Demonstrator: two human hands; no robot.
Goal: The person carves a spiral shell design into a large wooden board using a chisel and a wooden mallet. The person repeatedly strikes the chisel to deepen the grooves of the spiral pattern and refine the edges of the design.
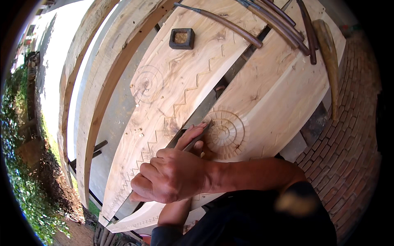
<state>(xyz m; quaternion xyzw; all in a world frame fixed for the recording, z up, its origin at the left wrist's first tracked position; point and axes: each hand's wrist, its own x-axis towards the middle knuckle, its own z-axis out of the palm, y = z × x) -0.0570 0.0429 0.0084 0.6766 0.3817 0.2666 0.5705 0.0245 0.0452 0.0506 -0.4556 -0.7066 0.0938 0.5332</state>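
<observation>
A chisel [199, 138] slants up and right, its dark metal tip touching the upper left edge of a round carved rosette [225, 133] on the pale wooden board. My right hand [169, 174] is closed in a fist around the chisel's handle, which is mostly hidden. Under it, my left hand [189, 135] has its fingers pressed along the blade close to the tip; the rest of that hand is covered by my right hand and forearm. Segmented rings mark the rosette. A zigzag line [179, 100] runs along the neighbouring board.
Several long chisels [230, 26] with brown handles lie across the far end of the boards, beside a wooden club [327, 53]. A small dark square block [182, 39] with a hollow sits farther left. Two curved timbers [102, 82] stand at left; brick paving [349, 135] lies at right.
</observation>
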